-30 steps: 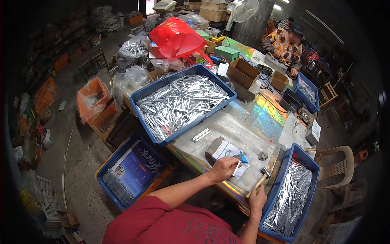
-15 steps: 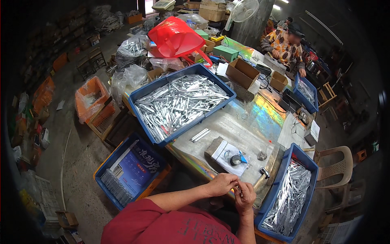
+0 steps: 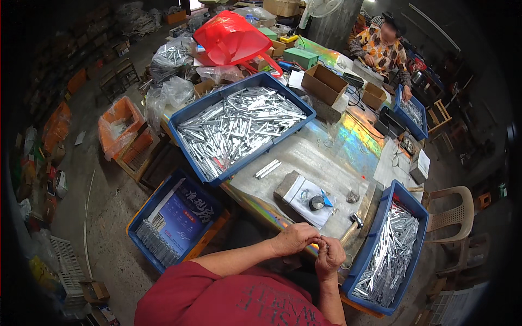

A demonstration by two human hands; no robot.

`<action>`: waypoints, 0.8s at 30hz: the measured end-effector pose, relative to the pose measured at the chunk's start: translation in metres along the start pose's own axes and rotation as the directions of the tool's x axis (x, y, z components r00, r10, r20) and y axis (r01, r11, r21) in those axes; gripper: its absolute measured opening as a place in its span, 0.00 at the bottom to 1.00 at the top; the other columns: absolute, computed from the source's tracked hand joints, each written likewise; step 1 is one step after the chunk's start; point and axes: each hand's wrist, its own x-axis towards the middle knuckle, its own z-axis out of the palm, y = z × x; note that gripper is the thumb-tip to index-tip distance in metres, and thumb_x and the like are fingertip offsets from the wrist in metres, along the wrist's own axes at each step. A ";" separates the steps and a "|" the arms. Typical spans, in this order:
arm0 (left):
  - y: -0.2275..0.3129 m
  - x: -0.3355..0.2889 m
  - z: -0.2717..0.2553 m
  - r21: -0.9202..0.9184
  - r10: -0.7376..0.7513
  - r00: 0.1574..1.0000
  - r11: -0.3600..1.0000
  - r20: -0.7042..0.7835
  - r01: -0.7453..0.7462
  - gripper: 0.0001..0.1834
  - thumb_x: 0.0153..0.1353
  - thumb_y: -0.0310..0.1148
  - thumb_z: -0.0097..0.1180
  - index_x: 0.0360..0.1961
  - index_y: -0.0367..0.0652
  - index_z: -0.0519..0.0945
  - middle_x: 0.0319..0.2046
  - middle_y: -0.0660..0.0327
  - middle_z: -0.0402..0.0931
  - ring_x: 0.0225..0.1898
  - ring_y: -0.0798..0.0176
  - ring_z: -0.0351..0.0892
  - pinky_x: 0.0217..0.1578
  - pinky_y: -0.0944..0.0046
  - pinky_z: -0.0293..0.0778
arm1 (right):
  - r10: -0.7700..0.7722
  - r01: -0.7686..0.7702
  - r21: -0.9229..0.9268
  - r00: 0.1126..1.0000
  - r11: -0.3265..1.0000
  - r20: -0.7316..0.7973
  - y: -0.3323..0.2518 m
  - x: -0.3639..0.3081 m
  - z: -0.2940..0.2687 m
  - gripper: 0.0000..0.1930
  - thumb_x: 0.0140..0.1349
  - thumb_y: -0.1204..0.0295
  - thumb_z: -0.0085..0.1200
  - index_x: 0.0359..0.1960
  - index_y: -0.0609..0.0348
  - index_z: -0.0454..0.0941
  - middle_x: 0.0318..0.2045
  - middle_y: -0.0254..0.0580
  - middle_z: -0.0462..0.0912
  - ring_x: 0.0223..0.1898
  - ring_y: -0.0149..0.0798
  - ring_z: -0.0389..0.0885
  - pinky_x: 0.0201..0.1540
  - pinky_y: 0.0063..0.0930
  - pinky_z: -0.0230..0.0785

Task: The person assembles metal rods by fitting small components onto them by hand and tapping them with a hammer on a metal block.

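My left hand (image 3: 296,239) and my right hand (image 3: 330,257) meet in front of me at the table's near edge. The fingertips of both are pinched together, and whatever sits between them is too small or hidden to make out. Just beyond them, a white paper pad (image 3: 299,202) lies against a grey block (image 3: 285,185). On that pad stands a small dark round container (image 3: 316,203) beside a blue pointed piece (image 3: 327,199). A hammer (image 3: 355,220) rests to the right, near my right hand. A few silver strips (image 3: 267,169) lie side by side farther left.
A large blue tray (image 3: 173,124) heaped with silver metal pieces covers the table's left side. Another full blue tray (image 3: 422,223) stands at my right, beside a plastic chair (image 3: 455,214). Lower left is a third blue tray (image 3: 134,233). A co-worker (image 3: 380,46) sits across, far right.
The view has shifted slightly. My hands stay together at the fingertips, with my right hand a little farther right and turned. The things on the table keep their places.
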 end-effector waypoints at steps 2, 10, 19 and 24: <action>-0.003 -0.001 -0.001 0.044 0.080 0.997 0.996 -0.022 -0.079 0.05 0.47 0.30 0.50 0.23 0.40 0.71 0.19 0.57 0.68 0.24 0.54 0.68 0.25 0.61 0.65 | 0.025 -0.025 0.012 0.999 1.000 -0.020 -0.001 -0.003 -0.001 0.07 0.51 0.70 0.49 0.24 0.63 0.71 0.16 0.41 0.72 0.17 0.36 0.71 0.19 0.23 0.61; -0.006 -0.005 -0.018 0.126 0.197 0.978 0.974 -0.071 -0.187 0.06 0.42 0.27 0.53 0.22 0.41 0.69 0.18 0.59 0.65 0.23 0.56 0.66 0.24 0.62 0.64 | 0.656 -0.600 0.657 0.726 0.457 0.206 -0.009 -0.006 0.006 0.12 0.54 0.65 0.47 0.28 0.65 0.71 0.13 0.31 0.68 0.12 0.20 0.61 0.14 0.10 0.52; -0.064 0.008 -0.091 0.475 -0.020 0.916 0.851 -0.401 0.226 0.04 0.45 0.29 0.51 0.19 0.41 0.72 0.20 0.57 0.70 0.26 0.54 0.70 0.28 0.60 0.66 | 0.644 -0.644 0.645 0.706 0.411 0.294 -0.002 -0.011 0.004 0.11 0.57 0.72 0.41 0.40 0.65 0.66 0.19 0.34 0.69 0.14 0.20 0.62 0.17 0.10 0.55; -0.093 0.011 -0.101 0.730 -0.178 0.924 0.570 -0.337 0.376 0.07 0.45 0.32 0.52 0.17 0.40 0.71 0.19 0.56 0.70 0.26 0.55 0.71 0.26 0.59 0.69 | 0.668 -0.700 0.617 0.655 0.360 0.353 -0.002 -0.023 0.008 0.09 0.58 0.73 0.39 0.36 0.65 0.68 0.18 0.33 0.69 0.14 0.20 0.61 0.16 0.11 0.54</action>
